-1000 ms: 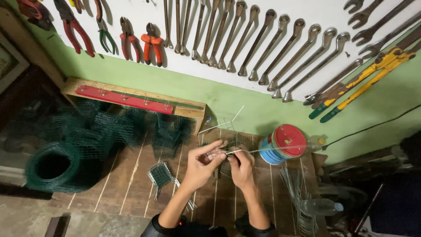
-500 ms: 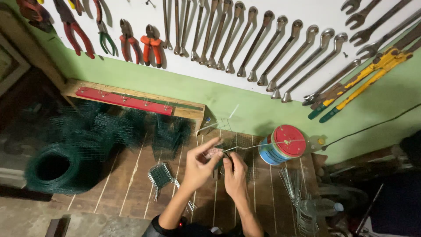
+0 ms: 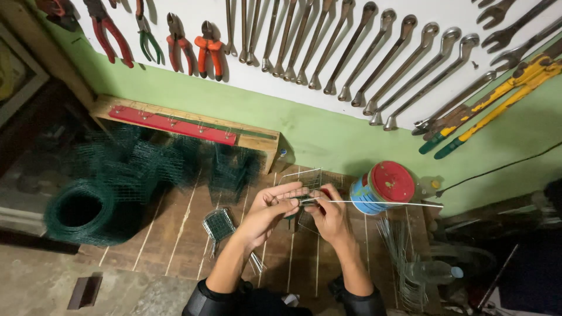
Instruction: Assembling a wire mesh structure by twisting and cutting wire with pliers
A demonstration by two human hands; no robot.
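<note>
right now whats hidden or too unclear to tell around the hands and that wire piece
- Head view: the left hand and right hand cover the join on the small wire mesh piece, so their grip is unclear.
- The thin wire rod is too fine to see where its hand end sits.
- The green mesh roll is blurred and dark.
- The pliers and spanners are cut off by the top edge.

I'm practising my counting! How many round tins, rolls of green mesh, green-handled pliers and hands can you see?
Round tin with red lid: 1
Roll of green mesh: 1
Green-handled pliers: 1
Hands: 2 (left hand, right hand, both pinching a wire grid)
Total: 5
</note>
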